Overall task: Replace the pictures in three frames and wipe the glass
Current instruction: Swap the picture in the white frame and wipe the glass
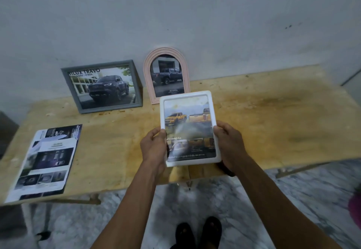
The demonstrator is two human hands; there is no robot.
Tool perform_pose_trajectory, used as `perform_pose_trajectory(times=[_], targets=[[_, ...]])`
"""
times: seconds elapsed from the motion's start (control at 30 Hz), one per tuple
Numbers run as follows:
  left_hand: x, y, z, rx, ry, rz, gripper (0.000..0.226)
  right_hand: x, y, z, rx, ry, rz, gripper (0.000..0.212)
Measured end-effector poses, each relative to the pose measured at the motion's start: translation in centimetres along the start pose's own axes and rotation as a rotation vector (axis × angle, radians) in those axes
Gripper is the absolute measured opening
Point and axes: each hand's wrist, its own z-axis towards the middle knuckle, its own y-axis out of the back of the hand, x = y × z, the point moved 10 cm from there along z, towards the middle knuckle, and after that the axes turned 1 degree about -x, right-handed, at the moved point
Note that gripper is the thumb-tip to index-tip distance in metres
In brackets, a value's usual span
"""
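I hold a white rectangular frame point(188, 112) upright above the table's front edge; it shows a picture of yellow pickup trucks, and its glass looks hazy. My left hand point(153, 147) grips its left edge and my right hand point(229, 145) grips its right edge. A dark object shows under my right palm; I cannot tell what it is. A grey frame point(101, 86) with a dark pickup picture leans on the wall at the back left. Beside it stands a pink arched frame point(166, 73) with another truck picture.
The wooden table point(273, 121) is stained and stands against a pale wall. Loose printed sheets point(45, 162) lie stacked at its front left corner. Below is a marbled floor with my dark sandals point(197, 233). A pink object point(355, 207) shows at the right edge.
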Motion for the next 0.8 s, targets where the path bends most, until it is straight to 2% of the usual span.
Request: perform_pose_trajectory(times=[0.17, 0.27, 0.43, 0.53, 0.67, 0.8], targets=[[-3.5, -2.5, -1.8, 0.140, -0.061, 0.048, 0.020, 4.8, 2.8, -1.6, -0.060, 0.100, -0.012, 0.024], [-5.2, -5.3, -2.5, 0.226, -0.107, 0.108, 0.013, 5.9, 4.9, -0.8, -0.095, 0.087, -0.001, 0.023], [-6.5, -10.9, -2.5, 0.314, -0.164, 0.206, 0.014, 7.9, 8.3, 2.4, -0.119, 0.089, -0.002, 0.027], [-6.8, -14.9, -1.0, 0.322, -0.181, 0.246, 0.018, 9.2, 10.2, 5.6, -0.124, 0.116, -0.015, 0.028], [-7.5, -20.1, 2.3, 0.258, -0.219, 0.282, 0.016, 11.2, 12.3, 12.0, -0.150, 0.189, -0.150, 0.030], [-7.9, -23.9, 5.7, 0.165, -0.232, 0.320, 0.017, 12.1, 12.4, 18.8, -0.054, 0.173, -0.249, 0.028]])
